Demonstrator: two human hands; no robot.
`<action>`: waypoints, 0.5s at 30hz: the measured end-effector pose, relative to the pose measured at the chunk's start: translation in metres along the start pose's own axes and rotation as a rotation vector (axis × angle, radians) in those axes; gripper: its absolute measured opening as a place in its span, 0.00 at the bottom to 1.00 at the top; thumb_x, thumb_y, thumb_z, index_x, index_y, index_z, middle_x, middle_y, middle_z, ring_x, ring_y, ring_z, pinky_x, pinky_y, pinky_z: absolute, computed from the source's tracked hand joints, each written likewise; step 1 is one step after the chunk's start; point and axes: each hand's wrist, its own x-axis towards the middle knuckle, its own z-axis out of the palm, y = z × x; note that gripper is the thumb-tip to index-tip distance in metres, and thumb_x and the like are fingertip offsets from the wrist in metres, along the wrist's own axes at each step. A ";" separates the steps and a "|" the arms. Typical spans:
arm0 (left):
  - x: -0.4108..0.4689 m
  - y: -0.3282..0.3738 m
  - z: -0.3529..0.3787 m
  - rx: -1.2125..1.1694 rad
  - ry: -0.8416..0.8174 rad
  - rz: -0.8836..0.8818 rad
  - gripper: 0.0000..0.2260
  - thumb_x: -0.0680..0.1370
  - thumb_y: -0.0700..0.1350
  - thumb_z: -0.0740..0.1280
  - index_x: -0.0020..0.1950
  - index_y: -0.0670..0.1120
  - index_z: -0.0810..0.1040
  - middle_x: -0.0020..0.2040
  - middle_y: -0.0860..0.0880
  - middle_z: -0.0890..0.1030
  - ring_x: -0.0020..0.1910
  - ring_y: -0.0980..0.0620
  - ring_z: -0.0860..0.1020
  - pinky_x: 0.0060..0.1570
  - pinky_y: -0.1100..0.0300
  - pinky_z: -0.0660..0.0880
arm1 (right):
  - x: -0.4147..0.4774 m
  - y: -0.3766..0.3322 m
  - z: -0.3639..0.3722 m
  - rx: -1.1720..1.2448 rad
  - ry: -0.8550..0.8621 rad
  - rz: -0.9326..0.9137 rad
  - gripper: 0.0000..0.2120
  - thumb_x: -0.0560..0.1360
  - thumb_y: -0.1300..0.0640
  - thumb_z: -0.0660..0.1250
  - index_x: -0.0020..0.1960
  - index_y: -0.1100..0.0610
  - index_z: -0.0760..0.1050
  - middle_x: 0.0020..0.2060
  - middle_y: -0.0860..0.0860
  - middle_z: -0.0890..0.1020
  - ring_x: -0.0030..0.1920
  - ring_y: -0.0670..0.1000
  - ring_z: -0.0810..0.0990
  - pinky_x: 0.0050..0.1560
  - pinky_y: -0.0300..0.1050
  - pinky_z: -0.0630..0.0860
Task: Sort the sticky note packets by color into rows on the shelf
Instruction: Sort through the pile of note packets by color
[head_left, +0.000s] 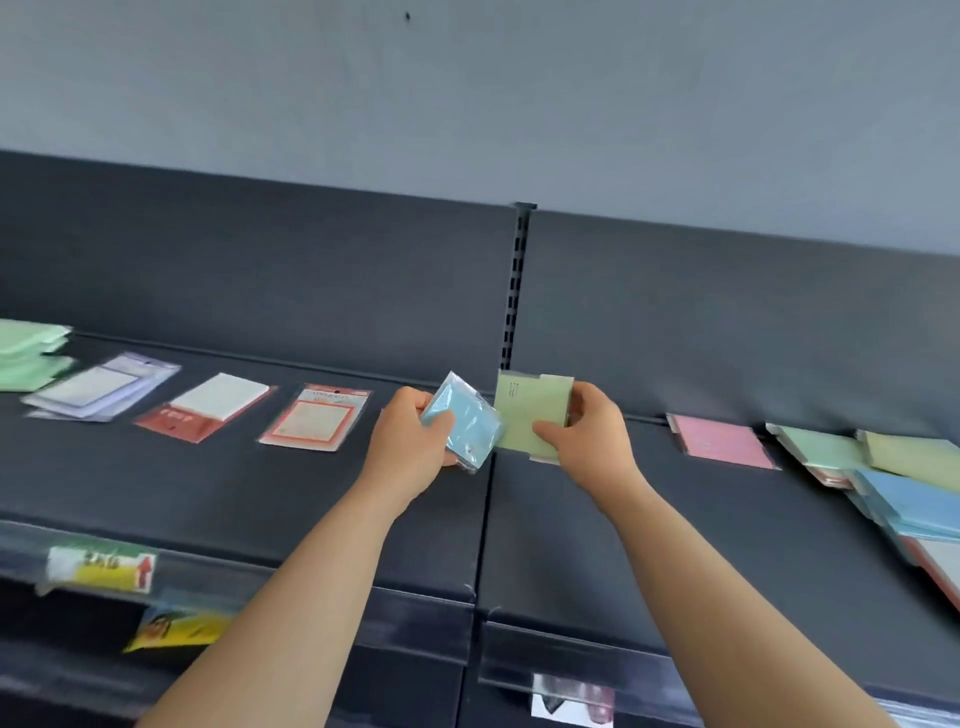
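**Two packets in hand over the shelf seam; placement pending**

Shelf (260, 493): dark, two bays that meet at a centre seam. Sorting is judged to be at an early stage.

Mixed pile (898, 483), right end of the right bay: green, yellow-green, blue and red-edged packets overlapping, unsorted.

Green stack (28, 353), far left end of the left bay.

Single packets in a line to its right: lavender packet (98, 387), red-and-white packet (208, 408), red-framed packet (317, 418). A pink packet (719, 441) lies alone in the right bay, left of the pile.

Left grip (410, 441): fingers and thumb clasped round a blue packet (465, 423), held above the shelf just left of the seam. Its long axis is tilted, running far-left to near-right.

Right grip (592, 441): pinching a yellow-green packet (527, 410) by its right edge, just right of the seam, nearly upright. The blue packet's right corner overlaps its left edge.

Finding: the blue matches lie in the right-hand pile, on the side of the right grip, not of the left one that carries the blue. No blue or yellow-green row is started, so each packet appears to need bare shelf.
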 end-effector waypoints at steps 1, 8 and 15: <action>0.003 -0.003 -0.014 0.001 0.018 -0.001 0.03 0.79 0.40 0.62 0.53 0.45 0.71 0.53 0.48 0.77 0.50 0.48 0.81 0.42 0.54 0.82 | 0.000 -0.007 0.013 0.003 -0.016 -0.007 0.21 0.71 0.65 0.69 0.63 0.54 0.72 0.51 0.46 0.80 0.49 0.47 0.80 0.36 0.32 0.72; 0.022 -0.020 -0.130 0.072 0.126 0.005 0.05 0.80 0.41 0.62 0.55 0.45 0.72 0.53 0.49 0.78 0.50 0.51 0.79 0.43 0.54 0.82 | -0.008 -0.057 0.118 0.026 -0.093 -0.012 0.17 0.72 0.65 0.69 0.59 0.56 0.74 0.50 0.48 0.81 0.48 0.47 0.80 0.39 0.33 0.74; 0.038 -0.040 -0.240 0.114 0.188 -0.015 0.06 0.80 0.40 0.61 0.57 0.44 0.71 0.55 0.47 0.77 0.50 0.50 0.80 0.30 0.66 0.76 | -0.019 -0.099 0.224 0.060 -0.127 -0.020 0.16 0.72 0.69 0.67 0.57 0.55 0.74 0.47 0.48 0.80 0.44 0.47 0.80 0.38 0.36 0.75</action>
